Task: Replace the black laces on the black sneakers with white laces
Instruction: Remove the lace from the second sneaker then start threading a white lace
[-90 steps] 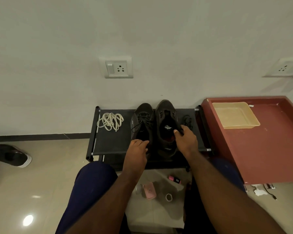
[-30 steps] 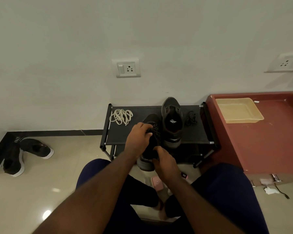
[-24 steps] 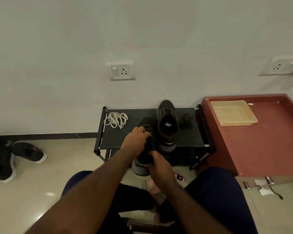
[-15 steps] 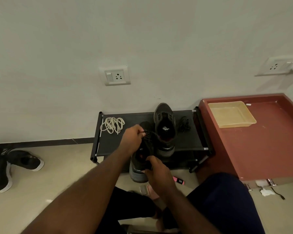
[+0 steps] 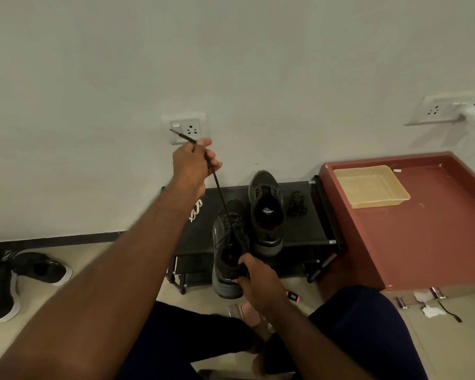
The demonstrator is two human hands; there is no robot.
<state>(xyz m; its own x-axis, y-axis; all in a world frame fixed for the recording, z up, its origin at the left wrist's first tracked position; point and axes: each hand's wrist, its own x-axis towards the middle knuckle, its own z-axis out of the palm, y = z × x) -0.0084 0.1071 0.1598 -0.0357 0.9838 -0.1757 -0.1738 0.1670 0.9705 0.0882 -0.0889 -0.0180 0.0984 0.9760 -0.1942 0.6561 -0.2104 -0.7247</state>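
The red desk (image 5: 428, 231) occupies the right side of the view, against the white wall. Just beside its left edge stands the black shoe rack (image 5: 307, 229), also against the wall. On the floor well to the left lies a pair of black shoes with white soles (image 5: 36, 268). A beige tray (image 5: 370, 187) sits on the far left corner of the desk. The laceless sneaker (image 5: 266, 212) rests on the rack top, toe toward the wall, heel at the front rail. The held sneaker (image 5: 226, 250) is just to its left, toe over the rack top and heel past the front rail; whether the toe bears on the rack cannot be told. The right hand (image 5: 258, 281) grips this sneaker at the heel, fingers curled round the collar. The left hand (image 5: 194, 164) is raised in front of the wall socket (image 5: 188, 127), fingers clamped on the black lace (image 5: 219, 192). This lace runs taut from the left hand down to the upper eyelets of the held sneaker, and its tip projects above the hand. The white laces (image 5: 195, 212) lie on the left part of the rack top, mostly hidden behind the left forearm. A loose black lace bundle (image 5: 297, 202) lies on the rack top, right of the laceless sneaker.
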